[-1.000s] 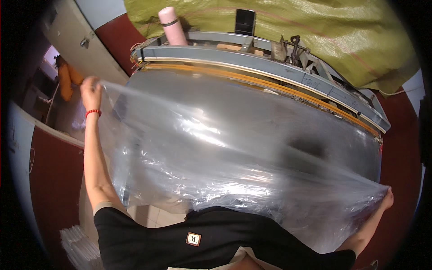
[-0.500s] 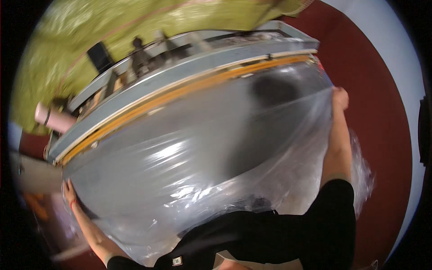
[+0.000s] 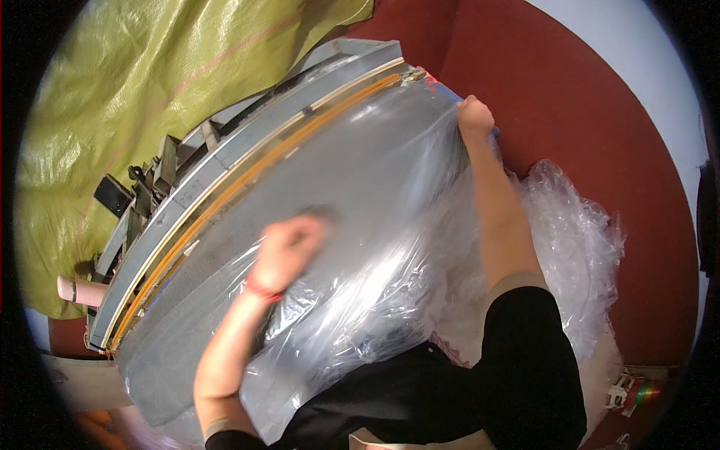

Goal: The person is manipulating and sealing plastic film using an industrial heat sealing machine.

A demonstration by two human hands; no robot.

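The right hand (image 3: 475, 118) is clamped in a fist on the edge of the clear plastic film (image 3: 382, 289), at the far right corner of the bench (image 3: 337, 165); from that fist the film hangs in taut creases, then spreads toward the person's body, lying over the near side of the grey top and catching bright streaks of light. The left hand (image 3: 289, 247) is over the middle of the bench, its fingers curled; it is blurred, so I cannot tell whether they are closed on the film or apart from it; a red bracelet (image 3: 262, 291) circles that wrist.

To the right of the right forearm, a crumpled mass of clear film (image 3: 574, 255) bulges out in front of the dark red wall (image 3: 600, 150); a black sleeve (image 3: 532, 345) covers the upper part of that arm.

Along the far side of the bench runs an orange strip (image 3: 255, 176), with a blue-grey metal beam (image 3: 199, 176) just beyond it; behind the beam stand a dark rectangular device (image 3: 112, 195) and, near its left end, a pink bottle (image 3: 82, 291); a yellow-green sheet (image 3: 157, 82) with a thin reddish line drapes behind them all.
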